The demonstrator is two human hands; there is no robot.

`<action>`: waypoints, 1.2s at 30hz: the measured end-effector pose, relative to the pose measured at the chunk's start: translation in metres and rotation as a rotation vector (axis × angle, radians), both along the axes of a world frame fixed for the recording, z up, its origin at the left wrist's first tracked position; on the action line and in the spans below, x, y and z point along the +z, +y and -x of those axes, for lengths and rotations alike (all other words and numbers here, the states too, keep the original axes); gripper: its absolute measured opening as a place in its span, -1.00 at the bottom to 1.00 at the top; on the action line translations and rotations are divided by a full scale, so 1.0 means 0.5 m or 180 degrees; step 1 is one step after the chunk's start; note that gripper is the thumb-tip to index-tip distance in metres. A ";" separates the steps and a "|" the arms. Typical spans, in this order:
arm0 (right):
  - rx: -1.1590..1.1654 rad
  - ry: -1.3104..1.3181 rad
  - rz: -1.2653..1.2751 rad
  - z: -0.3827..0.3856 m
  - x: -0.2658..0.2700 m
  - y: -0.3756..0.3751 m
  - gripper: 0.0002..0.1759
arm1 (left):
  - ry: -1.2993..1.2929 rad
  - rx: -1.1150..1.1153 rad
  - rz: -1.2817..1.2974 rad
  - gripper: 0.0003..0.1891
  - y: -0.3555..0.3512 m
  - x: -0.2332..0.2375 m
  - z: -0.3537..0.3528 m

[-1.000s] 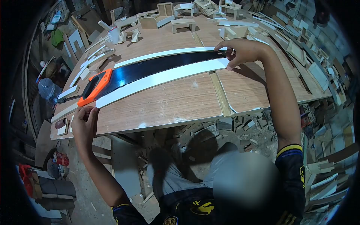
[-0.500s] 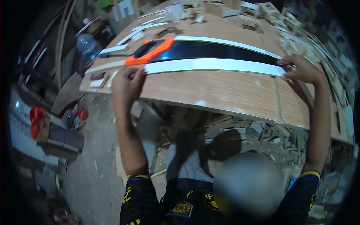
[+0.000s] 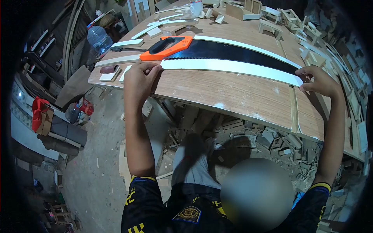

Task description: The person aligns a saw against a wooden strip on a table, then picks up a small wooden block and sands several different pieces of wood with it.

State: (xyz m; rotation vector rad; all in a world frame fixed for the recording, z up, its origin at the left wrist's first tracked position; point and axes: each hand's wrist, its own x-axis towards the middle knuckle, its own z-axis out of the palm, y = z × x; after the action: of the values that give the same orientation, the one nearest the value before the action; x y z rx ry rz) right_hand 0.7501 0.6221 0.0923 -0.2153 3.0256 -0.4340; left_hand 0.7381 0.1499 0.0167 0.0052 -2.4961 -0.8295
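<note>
A long white strip [image 3: 233, 67] runs along the near side of the wooden table [image 3: 229, 91]. At its left end, my left hand [image 3: 142, 77] pinches it between thumb and fingers. My right hand [image 3: 318, 82] grips the other end, thumb below and fingers above. Just beyond the strip lies a handsaw [image 3: 217, 49] with an orange and black handle at the left and its toothed edge facing the strip. A second white strip [image 3: 248, 47] shows along the far side of the blade.
Small wooden frames [image 3: 270, 28] and offcuts stand at the back right. Left of the saw are a sanding roll [image 3: 108, 69] and wood pieces. A large clear bottle [image 3: 99, 39] is beyond the left edge. Scraps [image 3: 268, 136] cover the floor below.
The table and saw appear slightly shifted and tilted in the view. Both hands still hold the strip's ends, now a little farther right in the picture.
</note>
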 end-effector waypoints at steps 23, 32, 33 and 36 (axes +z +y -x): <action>-0.0014 -0.0140 -0.0089 0.005 0.006 0.004 -0.36 | 0.0217 -0.0376 0.0562 -0.72 -0.018 0.012 0.015; -0.0128 -0.0244 -0.0124 0.000 0.015 -0.009 -0.33 | -0.0063 -0.0720 0.0740 -0.64 -0.020 0.017 0.019; -0.0133 -0.0251 -0.0117 0.000 0.014 -0.009 -0.33 | -0.0093 -0.0718 0.0777 -0.64 -0.020 0.017 0.018; -0.0135 -0.0216 -0.0085 0.000 0.011 -0.003 -0.34 | -0.0109 -0.0757 0.0656 -0.63 -0.025 0.014 0.026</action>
State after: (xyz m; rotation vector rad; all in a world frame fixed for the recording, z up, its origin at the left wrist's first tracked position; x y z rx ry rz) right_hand 0.7502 0.6205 0.0980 -0.1322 2.9721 -0.3954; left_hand 0.7253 0.1374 0.0239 -0.3570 -2.6373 -0.6630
